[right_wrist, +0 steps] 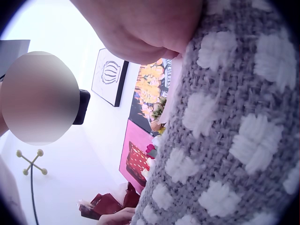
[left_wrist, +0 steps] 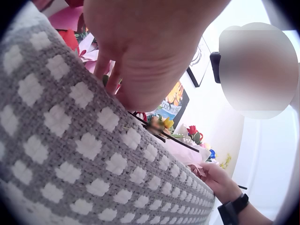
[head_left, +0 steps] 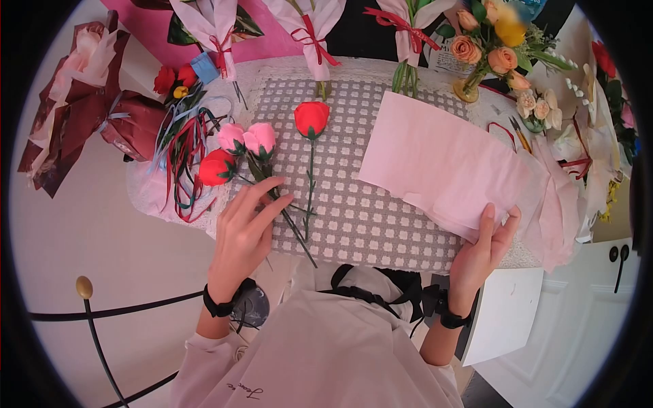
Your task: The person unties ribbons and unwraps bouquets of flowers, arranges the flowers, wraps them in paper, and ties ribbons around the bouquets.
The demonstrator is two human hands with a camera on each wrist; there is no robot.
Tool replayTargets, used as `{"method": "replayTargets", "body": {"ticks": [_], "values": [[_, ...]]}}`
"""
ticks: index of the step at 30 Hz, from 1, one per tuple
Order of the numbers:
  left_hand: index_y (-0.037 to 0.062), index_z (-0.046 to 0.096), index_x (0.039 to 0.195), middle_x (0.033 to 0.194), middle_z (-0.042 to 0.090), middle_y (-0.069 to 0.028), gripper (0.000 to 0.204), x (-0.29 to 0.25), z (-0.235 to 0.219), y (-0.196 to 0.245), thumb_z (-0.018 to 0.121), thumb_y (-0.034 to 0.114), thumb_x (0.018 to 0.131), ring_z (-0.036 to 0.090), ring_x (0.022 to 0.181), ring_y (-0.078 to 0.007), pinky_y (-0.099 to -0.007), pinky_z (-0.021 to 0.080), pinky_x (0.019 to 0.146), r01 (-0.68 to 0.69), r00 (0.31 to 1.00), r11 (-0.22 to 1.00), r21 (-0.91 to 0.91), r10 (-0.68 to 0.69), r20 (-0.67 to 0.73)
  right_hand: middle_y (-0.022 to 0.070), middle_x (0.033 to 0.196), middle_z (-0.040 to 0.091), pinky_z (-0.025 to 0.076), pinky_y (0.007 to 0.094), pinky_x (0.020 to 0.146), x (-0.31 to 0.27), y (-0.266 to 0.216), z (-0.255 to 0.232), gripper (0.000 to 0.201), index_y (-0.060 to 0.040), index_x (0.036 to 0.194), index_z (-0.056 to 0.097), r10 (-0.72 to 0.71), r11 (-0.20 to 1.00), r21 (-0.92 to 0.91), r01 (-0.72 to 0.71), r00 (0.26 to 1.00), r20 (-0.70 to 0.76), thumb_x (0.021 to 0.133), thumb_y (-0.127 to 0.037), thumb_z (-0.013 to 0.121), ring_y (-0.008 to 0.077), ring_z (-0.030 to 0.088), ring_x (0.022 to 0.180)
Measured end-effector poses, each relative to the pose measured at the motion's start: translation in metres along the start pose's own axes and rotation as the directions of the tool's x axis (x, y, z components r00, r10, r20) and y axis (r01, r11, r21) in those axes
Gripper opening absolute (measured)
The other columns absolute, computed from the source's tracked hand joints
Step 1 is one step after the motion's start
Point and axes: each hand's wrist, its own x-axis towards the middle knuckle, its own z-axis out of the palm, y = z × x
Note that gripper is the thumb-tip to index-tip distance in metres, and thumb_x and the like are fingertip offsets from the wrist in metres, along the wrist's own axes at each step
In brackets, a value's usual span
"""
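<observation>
Left of centre, the left hand [head_left: 243,231] is pinching the bunched roses [head_left: 260,141] in a narrow grip; at right, the right hand [head_left: 479,255] is holding pink paper [head_left: 442,160] by its lower edge.

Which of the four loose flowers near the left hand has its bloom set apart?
The red flower furthest to the right: its bloom lies alone. The other red flower has its bloom clustered with the two pink blooms.
</observation>
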Motion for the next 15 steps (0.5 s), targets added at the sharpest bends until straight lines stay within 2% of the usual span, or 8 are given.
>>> {"method": "replayTargets", "body": {"ticks": [3, 10, 13, 15], "values": [[0.0006, 0.073, 0.114, 0.124, 0.066, -0.0118, 0.051, -0.002, -0.001, 0.003, 0.062, -0.017, 0.067, 0.064, 0.088, -0.0270, -0.0403, 0.054, 0.074, 0.043, 0.998, 0.999, -0.028, -0.044, -0.039, 0.0017, 0.106, 0.065, 0.046, 0.0247, 0.092, -0.001, 0.005, -0.002, 0.031, -0.0056, 0.136, 0.048, -0.031, 0.999, -0.037, 0.031, 0.999, -0.007, 0.108, -0.011, 0.060, 0.0065, 0.058, 0.097], [0.0010, 0.072, 0.116, 0.122, 0.066, -0.0129, 0.053, 0.001, -0.008, 0.009, 0.064, -0.017, 0.067, 0.064, 0.092, -0.0294, -0.0417, 0.052, 0.077, 0.012, 0.996, 1.000, -0.018, -0.014, -0.090, 0.0027, 0.106, 0.067, 0.044, 0.0243, 0.094, 0.001, 0.003, 0.001, 0.038, -0.0015, 0.142, 0.048, -0.027, 0.999, -0.032, 0.028, 0.999, 0.030, 0.108, -0.012, 0.061, 0.0071, 0.059, 0.098], [0.0001, 0.072, 0.115, 0.121, 0.066, -0.0139, 0.048, 0.006, -0.009, 0.019, 0.064, -0.019, 0.071, 0.064, 0.094, -0.0302, -0.0409, 0.052, 0.078, 0.015, 0.987, 0.997, -0.074, -0.026, -0.157, 0.0051, 0.110, 0.068, 0.045, 0.0258, 0.096, -0.004, 0.003, -0.007, 0.040, 0.0003, 0.143, 0.048, -0.024, 0.999, 0.026, 0.024, 1.000, 0.003, 0.107, -0.012, 0.061, 0.0073, 0.059, 0.102], [-0.0004, 0.069, 0.123, 0.125, 0.065, -0.0161, 0.049, 0.010, -0.013, 0.025, 0.067, -0.017, 0.077, 0.064, 0.103, -0.0318, -0.0407, 0.052, 0.086, -0.035, 0.978, 0.993, -0.117, 0.010, -0.207, 0.0094, 0.122, 0.068, 0.044, 0.0286, 0.102, -0.011, 0.001, -0.021, 0.045, 0.0027, 0.147, 0.045, -0.054, 0.997, 0.060, 0.056, 0.998, -0.026, 0.107, -0.011, 0.061, 0.0105, 0.060, 0.112]]}}
